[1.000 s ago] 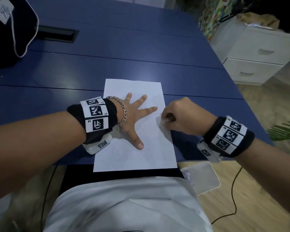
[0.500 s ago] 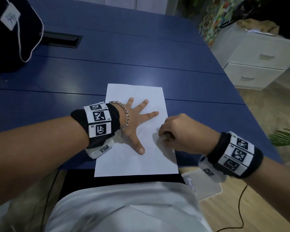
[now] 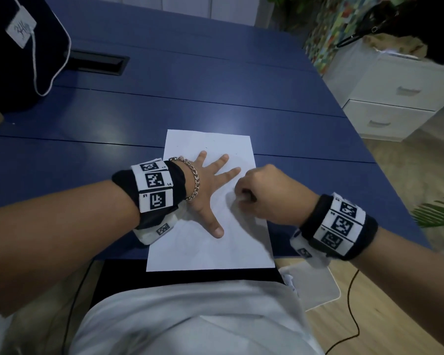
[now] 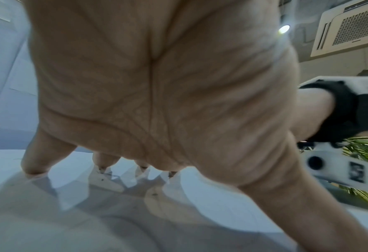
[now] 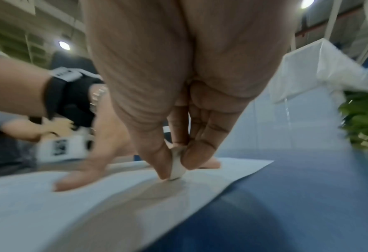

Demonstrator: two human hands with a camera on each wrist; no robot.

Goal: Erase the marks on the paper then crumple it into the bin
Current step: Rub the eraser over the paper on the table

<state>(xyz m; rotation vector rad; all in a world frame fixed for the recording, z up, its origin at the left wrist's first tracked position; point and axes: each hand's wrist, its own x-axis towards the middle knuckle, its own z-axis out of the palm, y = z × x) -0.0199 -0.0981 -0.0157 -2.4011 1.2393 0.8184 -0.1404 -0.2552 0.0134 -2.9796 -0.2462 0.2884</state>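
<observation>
- While pinching a small white eraser (image 5: 177,168) between thumb and fingertips, right hand (image 3: 268,194) pressed down at the right edge of the paper (image 3: 210,247), about halfway along its length.
- Grip of the right hand: curled tight round the eraser, tip touching the sheet; knuckles up in the head view.
- Left hand (image 3: 205,185) spread flat on the paper, fingers (image 4: 35,160) straight and fanned toward the far end, thumb pointing back toward the near edge; holding nothing, only pinning the sheet.
- Key relation: eraser just to the right of the left index fingertip, both on the same sheet, hands near but apart; paper's long axis running away from the body, near end overhanging the worktop (image 3: 215,93) edge slightly.
- Faint small marks visible near the far end of the sheet, beyond both hands; too small to read. Any marks under the eraser hidden by the fist.
- Judged still in the erasing step; crumpling not yet begun. Reaching the far marks probably calls for a move away from the body along the long axis, right hand being the one equipped.
- Blue worktop, dark bag (image 3: 16,47) at far left, white drawer unit (image 3: 395,98) at right, wooden floor below. No bin identifiable with certainty.
</observation>
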